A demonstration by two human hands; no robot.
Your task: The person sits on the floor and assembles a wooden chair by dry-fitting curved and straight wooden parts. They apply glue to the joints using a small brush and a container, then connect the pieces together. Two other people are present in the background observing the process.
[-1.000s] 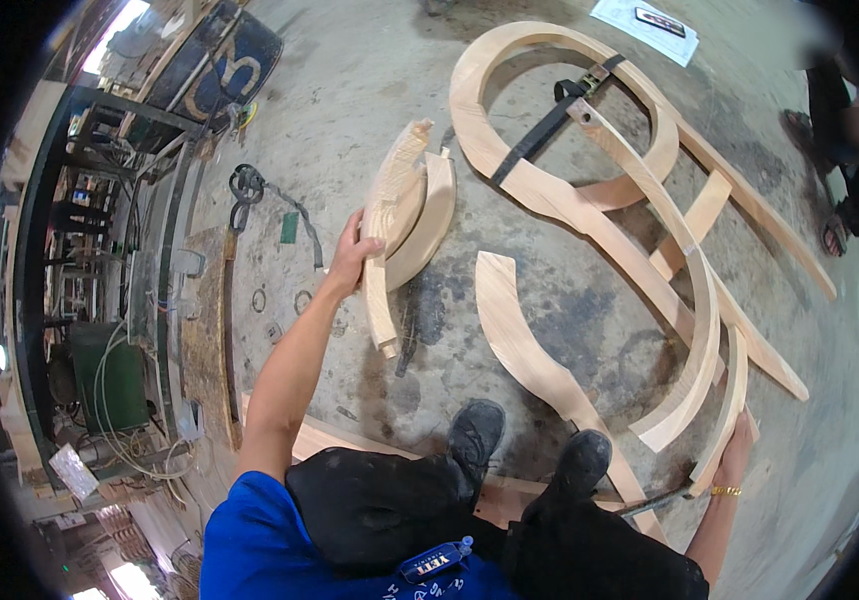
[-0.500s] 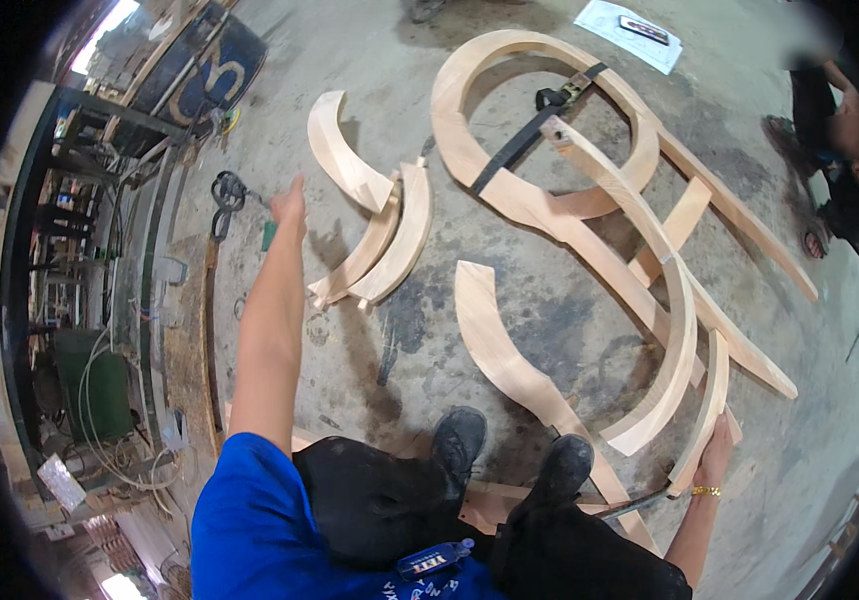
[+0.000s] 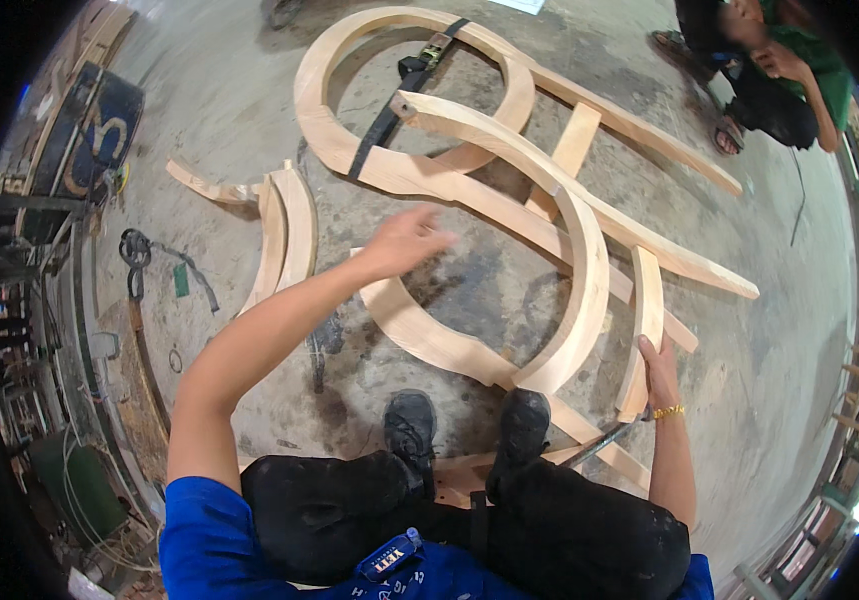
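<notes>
My right hand (image 3: 661, 368), with a gold bracelet at the wrist, grips the lower end of a short curved wooden piece (image 3: 646, 290) from its outer side. My left hand (image 3: 409, 240) holds nothing and hovers mid-air over the floor, its fingers apart and slightly blurred. Just beyond it lies a rounded wooden chair-like frame (image 3: 324, 100) with long straight legs, a black ratchet strap (image 3: 381, 135) drawn across it. A large curved wooden part (image 3: 589, 250) arches over the frame's near side. Left of it, a second curved part (image 3: 409, 315) rests on the floor, running toward my shoes.
Several curved wooden pieces (image 3: 294, 220) lie at the left, near a black strap (image 3: 135, 248) and a small green object (image 3: 181, 280). A dark rod (image 3: 597, 446) lies by my right shoe (image 3: 523, 425). Another person (image 3: 764, 80) crouches at the far right.
My left hand has swung from the far left toward the centre, near the frame. My right hand keeps its hold on the curved piece. The view has shifted, moving the frame leftward.
</notes>
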